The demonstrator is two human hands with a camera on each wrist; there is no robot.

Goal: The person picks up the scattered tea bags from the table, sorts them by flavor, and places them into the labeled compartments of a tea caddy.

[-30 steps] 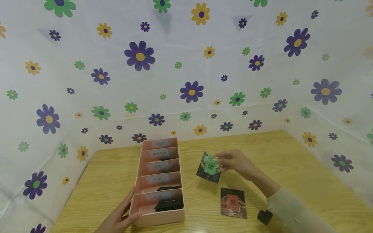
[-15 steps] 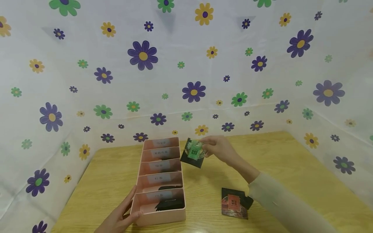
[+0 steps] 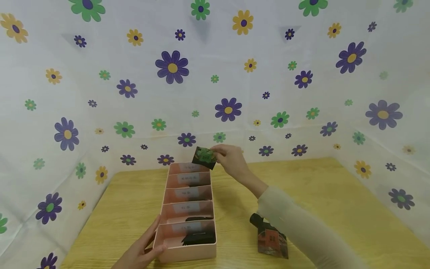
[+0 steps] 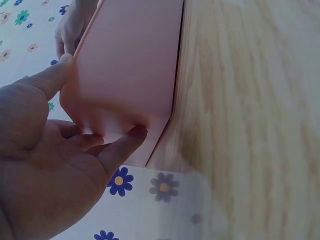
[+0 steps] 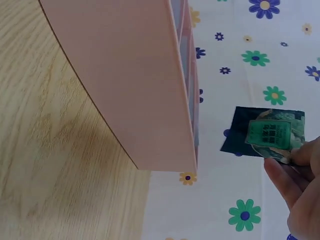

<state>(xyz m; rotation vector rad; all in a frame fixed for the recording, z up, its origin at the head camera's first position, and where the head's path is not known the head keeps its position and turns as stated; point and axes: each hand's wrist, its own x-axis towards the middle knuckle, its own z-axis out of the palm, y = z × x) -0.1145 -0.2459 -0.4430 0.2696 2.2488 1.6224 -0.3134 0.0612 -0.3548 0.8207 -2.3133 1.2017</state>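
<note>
My right hand point(image 3: 231, 158) pinches a dark tea sachet point(image 3: 203, 157) with a green label by its edge. It is held in the air, tilted, above the farthest compartment of a long pink divided box point(image 3: 188, 254). In the right wrist view the sachet point(image 5: 262, 132) is seen clear of the box's wall point(image 5: 130, 90), thumb and fingers on its edge. My left hand point(image 3: 142, 246) holds the box's near left corner. The left wrist view shows that hand's thumb at the rim and bent fingertips against the pink wall point(image 4: 125, 65).
A red-labelled sachet point(image 3: 272, 243) lies on the wooden table point(image 3: 235, 239), partly under the right sleeve point(image 3: 295, 220). Black sachets point(image 3: 199, 238) lie in the nearest compartment; another dark one point(image 3: 199, 219) shows behind. Labels mark the dividers. A flowered cloth point(image 3: 201, 86) rises behind.
My right hand has carried the green-labelled sachet left and away from me, from over the table to above the box's far end. The left hand keeps its place on the box.
</note>
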